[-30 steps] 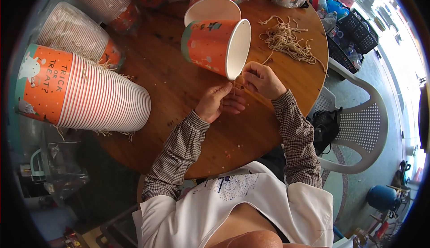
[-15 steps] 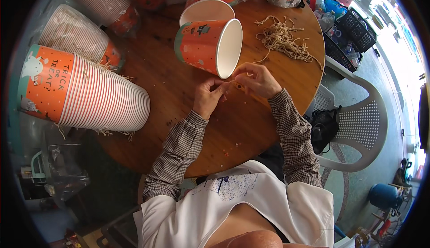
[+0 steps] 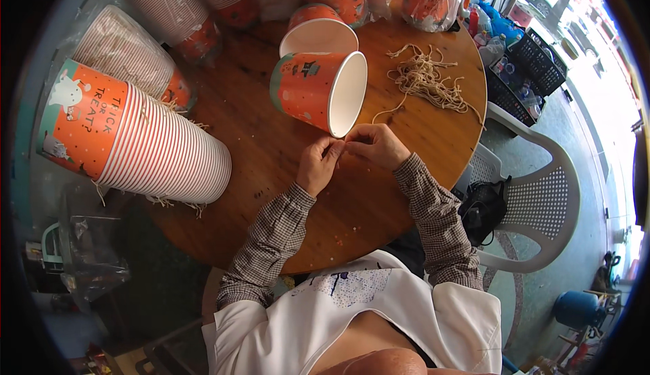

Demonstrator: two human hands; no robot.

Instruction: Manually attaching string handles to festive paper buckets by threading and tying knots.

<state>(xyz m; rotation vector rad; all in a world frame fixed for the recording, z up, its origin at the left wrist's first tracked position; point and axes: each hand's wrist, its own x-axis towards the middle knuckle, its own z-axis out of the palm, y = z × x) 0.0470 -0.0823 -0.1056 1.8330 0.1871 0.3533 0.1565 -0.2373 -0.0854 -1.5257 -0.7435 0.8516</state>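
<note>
My left hand [image 3: 318, 167] and my right hand [image 3: 381, 146] meet fingertip to fingertip just below the rim of an orange paper bucket [image 3: 305, 89]. The bucket lies on its side, its white mouth facing right, with a small dark hole in the rim near my fingers. Both hands are closed in a pinch on thin beige string [image 3: 388, 114], a strand of which runs from a loose heap of string [image 3: 433, 80] to my right hand. The part between my fingertips is mostly hidden. A second orange bucket [image 3: 318, 40] lies behind the first.
A long nested stack of orange buckets [image 3: 169, 148] lies on the left of the round wooden table [image 3: 250, 151], string ends poking out. Bagged bucket stacks [image 3: 172, 9] line the far edge. Right of the table are a grey plastic chair [image 3: 538, 192], a black bag [image 3: 483, 209] and black crates [image 3: 521, 77].
My right hand has lowered its fingers and come closer to my left, so the fingertips now touch. The view has shifted slightly, so the table's things sit lower in it.
</note>
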